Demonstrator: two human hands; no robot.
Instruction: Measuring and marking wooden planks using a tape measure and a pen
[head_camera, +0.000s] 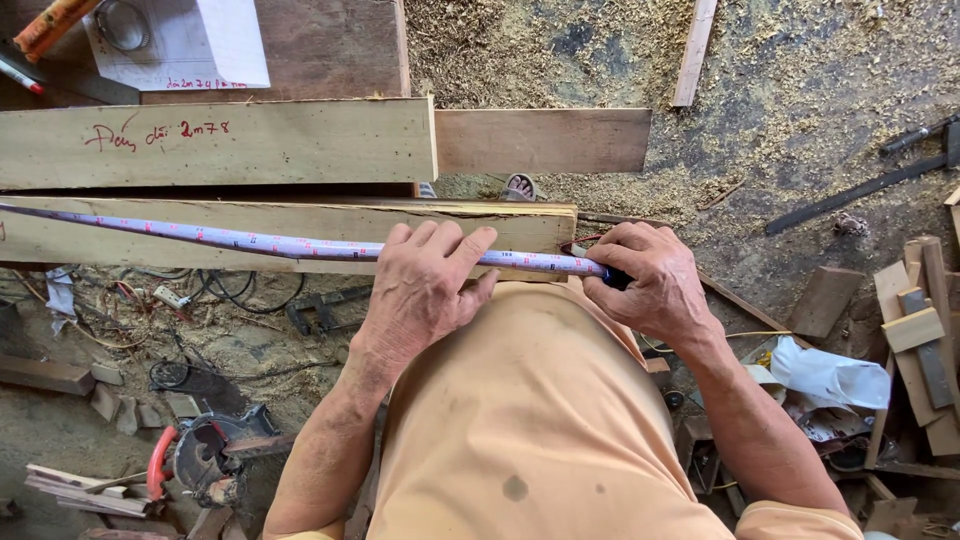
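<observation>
A pale measuring tape (250, 240) runs along the top of a long wooden plank (300, 225), from the far left to the plank's right end. My left hand (425, 285) lies flat over the tape and the plank's near edge, fingers spread and pressing down. My right hand (650, 280) pinches the tape's end and its dark case at the plank's right corner. A second plank (215, 142) with red handwriting lies parallel just behind.
A circular saw (205, 455) with a red handle sits on the floor at lower left, among cables and wood scraps (70, 485). Offcuts (925, 340) pile up at right. Sawdust covers the ground beyond, with a thin slat (694, 50) and dark metal bars (860, 190).
</observation>
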